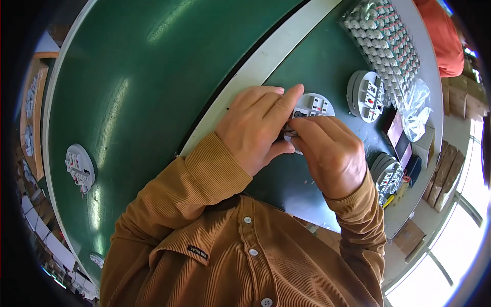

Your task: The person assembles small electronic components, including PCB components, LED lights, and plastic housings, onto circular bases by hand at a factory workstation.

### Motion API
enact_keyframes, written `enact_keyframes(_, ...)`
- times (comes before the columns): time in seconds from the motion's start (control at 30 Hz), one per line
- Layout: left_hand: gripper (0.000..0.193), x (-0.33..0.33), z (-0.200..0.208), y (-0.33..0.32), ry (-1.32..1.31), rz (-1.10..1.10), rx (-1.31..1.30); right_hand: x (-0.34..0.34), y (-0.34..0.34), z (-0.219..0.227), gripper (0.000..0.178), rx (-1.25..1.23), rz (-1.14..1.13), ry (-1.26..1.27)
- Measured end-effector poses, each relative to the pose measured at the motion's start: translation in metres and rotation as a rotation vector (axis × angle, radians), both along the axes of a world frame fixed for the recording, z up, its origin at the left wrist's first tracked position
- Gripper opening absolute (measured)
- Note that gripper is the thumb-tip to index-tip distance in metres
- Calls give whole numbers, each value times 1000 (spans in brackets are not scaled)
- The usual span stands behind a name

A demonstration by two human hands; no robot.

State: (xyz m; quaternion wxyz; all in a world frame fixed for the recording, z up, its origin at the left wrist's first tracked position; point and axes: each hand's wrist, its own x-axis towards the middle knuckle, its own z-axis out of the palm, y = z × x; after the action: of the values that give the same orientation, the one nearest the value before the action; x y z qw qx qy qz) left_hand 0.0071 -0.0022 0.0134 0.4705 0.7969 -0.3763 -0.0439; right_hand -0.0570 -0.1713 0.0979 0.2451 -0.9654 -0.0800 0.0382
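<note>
A round light-grey disc-shaped base [323, 104] with white blocks and small red and black parts lies on the green worktop in front of me. Over its left side rests my left hand [257, 125], fingers stretched along the top and thumb at the near edge, steadying it. My right hand [333, 148] is closed in a pinch over the near part of the disc. Thin dark strands, perhaps wires, show by its fingertips, but what it grips is mostly hidden. Right of the hands stands a stack of similar discs [367, 95].
Beyond the stack is a bagged tray of small white round parts [383, 43], beside crumpled clear plastic [417, 110]. More stacked discs [387, 174] stand nearer, right of my forearm. On the green belt [153, 87] at left lies another disc [80, 166]. A person's orange-red sleeve [442, 38] shows far right.
</note>
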Motion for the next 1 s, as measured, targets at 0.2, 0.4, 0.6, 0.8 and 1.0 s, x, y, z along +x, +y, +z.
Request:
enact_keyframes(0.2,88,7,-8,-4,-28,-27,-47,3,-13,-9,31,21,53,-45)
enact_keyframes(0.4,82,11,-3,5,1,0,-138,-62,-7,-7,34,116,-335,-249)
enact_keyframes(0.6,62,3,3,-4,35,-80,-66,-129,-48,-70,43,-364,-698,-347)
enact_keyframes(0.8,52,5,-7,-5,36,-60,-58,-118,-54,-39,51,77,-723,-282)
enact_keyframes(1.0,49,8,-14,2,68,-89,-96,-37,-19,39,51,-296,-87,67)
